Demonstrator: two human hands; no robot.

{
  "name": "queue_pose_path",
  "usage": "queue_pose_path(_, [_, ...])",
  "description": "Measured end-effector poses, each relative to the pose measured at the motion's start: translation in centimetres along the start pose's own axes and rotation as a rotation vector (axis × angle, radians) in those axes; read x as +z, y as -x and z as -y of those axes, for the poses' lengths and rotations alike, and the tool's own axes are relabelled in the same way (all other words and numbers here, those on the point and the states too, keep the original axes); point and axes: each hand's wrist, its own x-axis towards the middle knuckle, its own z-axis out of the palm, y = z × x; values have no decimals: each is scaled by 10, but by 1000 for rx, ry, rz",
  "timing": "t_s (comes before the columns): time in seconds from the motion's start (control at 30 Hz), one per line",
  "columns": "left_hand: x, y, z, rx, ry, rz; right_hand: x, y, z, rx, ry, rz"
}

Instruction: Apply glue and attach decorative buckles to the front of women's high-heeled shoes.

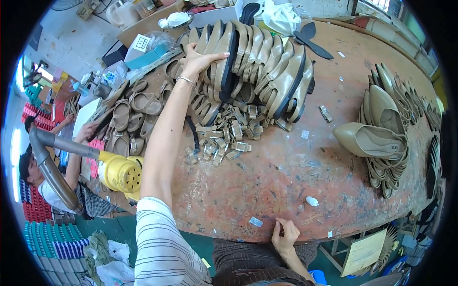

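Observation:
My left hand (198, 62) reaches to the far side of the table and is closed around tan shoes (223, 62) with dark soles, at the left end of a packed row. Its thumb lies across their tops; the other fingers are partly hidden. More tan shoes (288, 71) lean against one another to the right. In front of them lies a heap of tan straps with metal buckles (229, 136). Loosely curled, my right hand (285, 234) rests at the near table edge, with nothing visible in its fingers.
Tan pointed shoes (369, 140) are stacked on the right. A yellow machine part with a grey pipe (121, 171) stands at the left. Loose tan sandals (131, 112) lie beyond it. A co-worker (52, 183) works at far left. Dark soles (312, 42) lie at the back.

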Motion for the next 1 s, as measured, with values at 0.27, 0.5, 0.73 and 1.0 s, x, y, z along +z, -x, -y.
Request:
queue_pose_path(0.27, [-2, 12, 16, -45, 110, -196, -1, 7, 1, -137, 30, -35])
queue_pose_path(0.5, [-87, 195, 5, 457, -357, -314, 0, 7, -4, -126, 5, -73])
queue_pose_path(0.73, [-104, 406, 121, 300, -618, 70, -3, -5, 4, -138, -34, -42])
queue_pose_path(1.0, [-138, 402, 101, 232, -467, 267, 2, 3, 1, -74, -12, -4])
